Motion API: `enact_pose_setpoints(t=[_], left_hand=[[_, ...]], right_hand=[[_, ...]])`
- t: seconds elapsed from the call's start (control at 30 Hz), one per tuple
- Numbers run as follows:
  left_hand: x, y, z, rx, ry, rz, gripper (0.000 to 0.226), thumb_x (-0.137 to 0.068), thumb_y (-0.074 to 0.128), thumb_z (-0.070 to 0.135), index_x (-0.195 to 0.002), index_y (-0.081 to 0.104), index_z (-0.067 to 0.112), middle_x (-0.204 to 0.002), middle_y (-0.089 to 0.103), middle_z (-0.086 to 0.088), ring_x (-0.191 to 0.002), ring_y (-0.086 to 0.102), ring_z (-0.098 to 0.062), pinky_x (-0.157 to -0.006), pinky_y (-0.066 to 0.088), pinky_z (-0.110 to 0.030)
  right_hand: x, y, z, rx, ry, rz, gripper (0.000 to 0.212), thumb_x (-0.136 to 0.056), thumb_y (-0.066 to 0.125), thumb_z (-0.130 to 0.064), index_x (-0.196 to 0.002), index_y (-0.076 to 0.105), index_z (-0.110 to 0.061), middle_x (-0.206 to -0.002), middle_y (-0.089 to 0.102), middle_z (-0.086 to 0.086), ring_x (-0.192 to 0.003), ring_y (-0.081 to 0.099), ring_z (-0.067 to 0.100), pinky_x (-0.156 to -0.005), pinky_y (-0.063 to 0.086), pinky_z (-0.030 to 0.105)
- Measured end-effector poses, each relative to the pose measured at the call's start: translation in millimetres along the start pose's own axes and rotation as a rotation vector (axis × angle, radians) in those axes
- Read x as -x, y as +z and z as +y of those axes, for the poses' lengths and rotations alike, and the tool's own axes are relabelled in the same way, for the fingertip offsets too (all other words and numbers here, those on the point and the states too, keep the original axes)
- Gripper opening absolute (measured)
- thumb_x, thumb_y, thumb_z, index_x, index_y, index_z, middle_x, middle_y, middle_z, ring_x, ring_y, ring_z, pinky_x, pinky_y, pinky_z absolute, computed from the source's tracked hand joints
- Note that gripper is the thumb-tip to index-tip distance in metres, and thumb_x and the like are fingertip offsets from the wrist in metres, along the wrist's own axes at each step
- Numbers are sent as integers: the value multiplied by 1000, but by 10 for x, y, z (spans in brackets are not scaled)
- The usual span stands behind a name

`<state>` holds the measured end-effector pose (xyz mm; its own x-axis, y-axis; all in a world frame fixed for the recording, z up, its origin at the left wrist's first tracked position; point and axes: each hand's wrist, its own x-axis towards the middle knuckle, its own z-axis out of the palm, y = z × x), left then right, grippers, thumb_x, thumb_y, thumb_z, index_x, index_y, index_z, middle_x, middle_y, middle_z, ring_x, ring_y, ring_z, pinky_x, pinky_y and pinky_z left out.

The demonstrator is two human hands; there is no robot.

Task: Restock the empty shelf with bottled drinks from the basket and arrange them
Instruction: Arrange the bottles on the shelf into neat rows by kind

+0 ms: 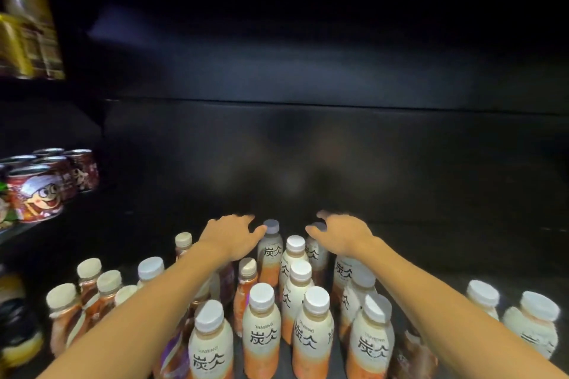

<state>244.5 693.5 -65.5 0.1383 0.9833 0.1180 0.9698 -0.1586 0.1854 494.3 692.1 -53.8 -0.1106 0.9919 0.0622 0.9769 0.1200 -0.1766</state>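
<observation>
I am looking down into a dark shelf (400, 181), both my bare arms reaching forward over it. At the far left, on a neighbouring shelf, cartoon-printed cans (37, 194) stand upright in a cluster. Moving right, brown tea bottles (89, 289) with cream caps stand on the shelf floor near its front left, caps up, long axes vertical. My left hand (234, 237) hovers palm down over the rows, fingers loosely spread and slightly blurred, thumb reaching toward the rearmost bottle (270, 252); I cannot tell whether it touches. That bottle stands upright, grey-white cap up, label with black characters facing me. In front of it, the orange-and-cream bottles (261, 326) stand in rows running front to back, all upright, labels toward me. My right hand (341, 235) is likewise palm down, fingers spread over the cap of another rear bottle (317, 251), contact unclear. At far right, two more white-capped bottles (535, 323) stand upright, apart from the rows.
</observation>
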Motion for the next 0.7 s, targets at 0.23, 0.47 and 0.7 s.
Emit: enact_pose_setpoints(t=[0.23,0.47,0.7], left_hand=[[-404,157,8,38,50,-109,70,-98,47,59,-157,27,29,-157,42,-3,-140,43,-26,-115,35,-45],[-697,273,86,157,61,-185,44,-87,69,49,-123,51,31,-116,63,0,-100,62,-19,-92,52,-40],[-898,332,97,231,84,-155,31,-89,72,25,-114,54,29,-106,62,2,-95,61,-17,-83,53,-35]], right_hand=[[-313,56,29,-55,58,-158,50,-97,57,-49,-142,53,-25,-143,55,5,-126,54,28,-96,45,35],[-501,181,82,-109,104,-137,60,-87,75,-47,-139,54,-26,-132,63,6,-115,63,29,-96,53,42],[-657,266,97,-150,71,-96,55,-90,76,-38,-139,55,-25,-132,61,6,-119,60,30,-97,51,41]])
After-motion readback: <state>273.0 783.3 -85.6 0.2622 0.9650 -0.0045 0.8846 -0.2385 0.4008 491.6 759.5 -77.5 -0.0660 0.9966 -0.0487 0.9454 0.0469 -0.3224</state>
